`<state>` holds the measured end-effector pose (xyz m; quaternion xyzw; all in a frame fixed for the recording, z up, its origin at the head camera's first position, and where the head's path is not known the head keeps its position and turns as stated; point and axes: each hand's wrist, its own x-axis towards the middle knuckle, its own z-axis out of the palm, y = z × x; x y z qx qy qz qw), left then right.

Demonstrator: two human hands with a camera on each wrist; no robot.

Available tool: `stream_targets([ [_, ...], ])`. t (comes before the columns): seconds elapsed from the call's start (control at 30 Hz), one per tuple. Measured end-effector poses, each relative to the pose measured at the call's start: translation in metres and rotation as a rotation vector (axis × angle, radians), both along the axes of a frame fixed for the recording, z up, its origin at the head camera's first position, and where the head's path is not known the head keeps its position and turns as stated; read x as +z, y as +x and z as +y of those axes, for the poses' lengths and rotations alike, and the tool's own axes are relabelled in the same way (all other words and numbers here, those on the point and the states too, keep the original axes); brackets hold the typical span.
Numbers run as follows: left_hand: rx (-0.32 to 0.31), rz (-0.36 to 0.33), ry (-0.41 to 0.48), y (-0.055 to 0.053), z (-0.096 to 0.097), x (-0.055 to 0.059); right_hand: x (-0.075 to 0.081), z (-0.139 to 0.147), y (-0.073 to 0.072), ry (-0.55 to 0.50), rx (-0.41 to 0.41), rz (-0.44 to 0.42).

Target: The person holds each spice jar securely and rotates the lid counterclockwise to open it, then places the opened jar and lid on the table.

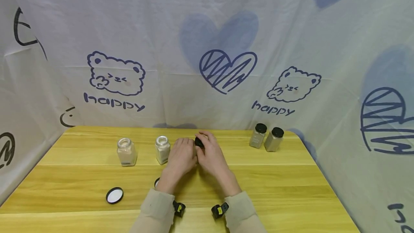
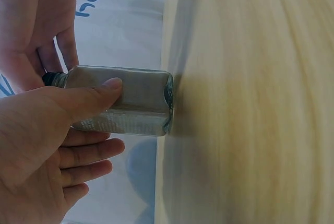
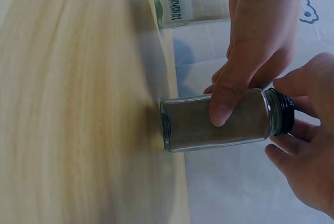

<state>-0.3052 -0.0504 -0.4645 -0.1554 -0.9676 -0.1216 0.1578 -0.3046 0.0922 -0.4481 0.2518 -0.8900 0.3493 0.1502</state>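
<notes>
A square glass jar point(image 3: 198, 125) filled with greyish-brown powder stands upright on the table between both hands. My left hand point(image 1: 182, 154) holds the jar's body, its thumb pressed along one face in both wrist views. At the top, my right hand point(image 1: 211, 154) grips the black screw lid point(image 3: 283, 112), thumb and fingers around its edge. The lid sits on the jar's neck, with a little glass thread showing below it in the right wrist view. Just left of the left hand stands a lidless jar point(image 1: 162, 150) of pale powder.
Another lidless jar point(image 1: 127, 152) stands farther left. A black-rimmed lid point(image 1: 114, 195) lies white side up at the front left, and a second lid point(image 1: 157, 182) is partly hidden by the left forearm. Two black-capped jars point(image 1: 257, 136) point(image 1: 274, 140) stand at the back right, near the printed cloth.
</notes>
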Motion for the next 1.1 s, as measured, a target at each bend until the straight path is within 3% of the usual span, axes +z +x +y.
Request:
stream_targets([
  [0.3, -0.004, 0.007, 0.009, 0.0006, -0.0004, 0.0000, -0.0009, -0.0003, 0.0011, -0.053, -0.092, 0.079],
  [0.5, 0.000, -0.004, -0.003, 0.0007, -0.0001, 0.0004, -0.0007, -0.0004, 0.0012, -0.049, -0.083, 0.090],
  [0.77, 0.007, -0.041, -0.012, 0.0007, -0.0005, 0.0004, 0.0007, -0.0002, 0.0015, -0.048, -0.053, 0.021],
  [1.1, 0.002, -0.009, -0.009, 0.0017, -0.0005, 0.0004, 0.0001, 0.0004, 0.0020, -0.042, -0.042, 0.043],
])
